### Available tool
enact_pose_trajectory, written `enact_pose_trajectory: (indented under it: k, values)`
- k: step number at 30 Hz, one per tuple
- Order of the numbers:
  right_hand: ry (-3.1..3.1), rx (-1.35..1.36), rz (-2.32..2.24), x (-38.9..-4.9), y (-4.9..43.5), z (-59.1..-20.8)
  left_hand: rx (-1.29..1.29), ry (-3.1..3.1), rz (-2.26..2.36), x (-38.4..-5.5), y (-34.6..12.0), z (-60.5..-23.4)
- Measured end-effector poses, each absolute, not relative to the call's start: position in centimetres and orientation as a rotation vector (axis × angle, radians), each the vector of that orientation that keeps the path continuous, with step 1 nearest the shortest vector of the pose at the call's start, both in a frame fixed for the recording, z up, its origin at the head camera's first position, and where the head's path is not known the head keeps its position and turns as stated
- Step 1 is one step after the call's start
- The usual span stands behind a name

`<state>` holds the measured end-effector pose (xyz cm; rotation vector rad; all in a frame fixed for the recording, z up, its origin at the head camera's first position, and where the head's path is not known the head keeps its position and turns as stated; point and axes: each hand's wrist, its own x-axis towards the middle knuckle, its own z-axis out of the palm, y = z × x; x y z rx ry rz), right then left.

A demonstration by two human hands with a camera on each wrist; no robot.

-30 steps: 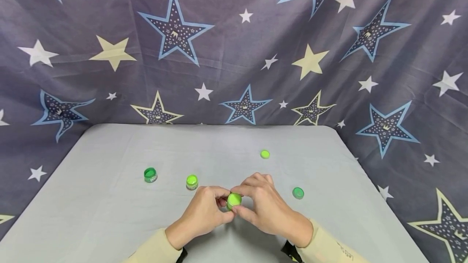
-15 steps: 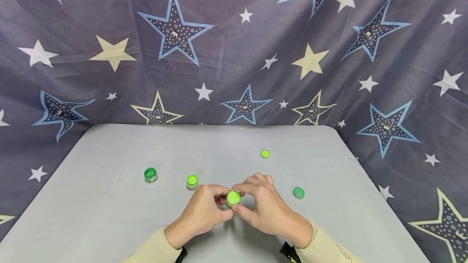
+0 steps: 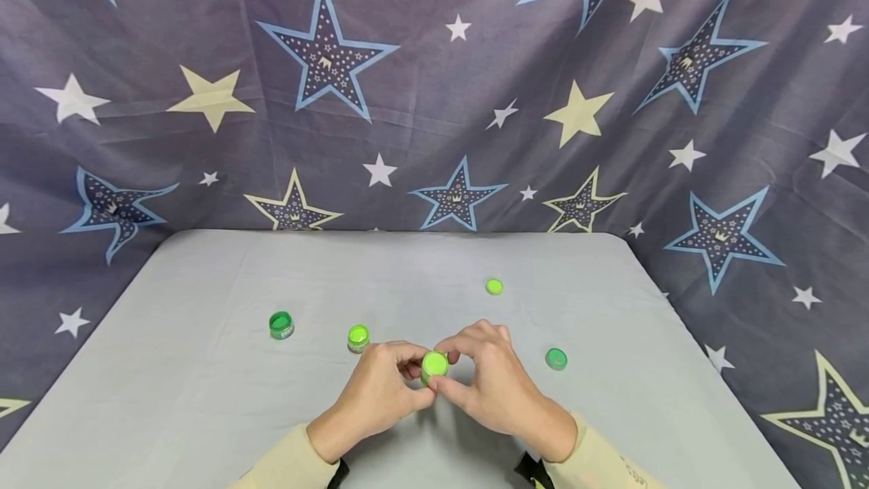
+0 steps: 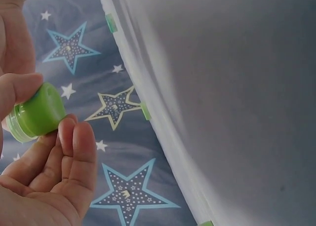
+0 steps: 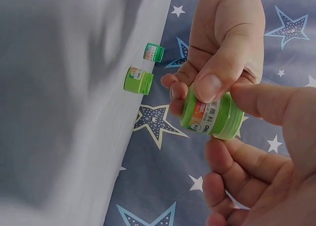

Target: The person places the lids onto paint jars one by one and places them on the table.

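Observation:
Both hands meet on a small lime-green paint jar (image 3: 434, 365) with a printed label, held above the front of the table. My left hand (image 3: 376, 392) grips its body, the thumb over the label in the right wrist view. At the other end of the jar, the thumb and a finger of my right hand (image 3: 492, 385) pinch its clear-edged lid (image 5: 233, 122). Just beyond my left hand stands another lime-green jar (image 3: 358, 339), its lid off and its threaded neck bare. Farther left is a darker green jar (image 3: 280, 326), also uncovered.
A lime-green lid (image 3: 494, 287) lies toward the back right of the grey cloth-covered table (image 3: 204, 391). Closer in, to the right of my right hand, lies a darker green lid (image 3: 556, 358). A star-patterned curtain (image 3: 421, 89) rises behind the table and along its sides.
The held jar has come up slightly, and the fingers of my right hand have shifted a little round its lid. The jars and lids on the table have stayed put.

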<state>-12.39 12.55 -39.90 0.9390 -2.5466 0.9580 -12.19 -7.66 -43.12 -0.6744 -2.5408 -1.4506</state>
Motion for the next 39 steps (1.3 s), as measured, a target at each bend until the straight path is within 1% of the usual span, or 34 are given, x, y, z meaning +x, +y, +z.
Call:
enact_pose_trajectory:
  k: [18,31,39]
  values:
    - [-2.508,0.856,0.964,-12.4,11.9,-40.2,-0.694,-2.529,-1.448,-12.3,-7.9,-42.9]
    - [-2.423,0.817,0.905,-12.6,11.6,-40.7,-0.600,-2.551,-1.532,-12.2,-8.0,-42.9]
    - [-2.351,0.791,0.897,-12.5,11.3,-41.0,-0.595,-2.521,-1.538,-12.2,-7.9,-43.0]
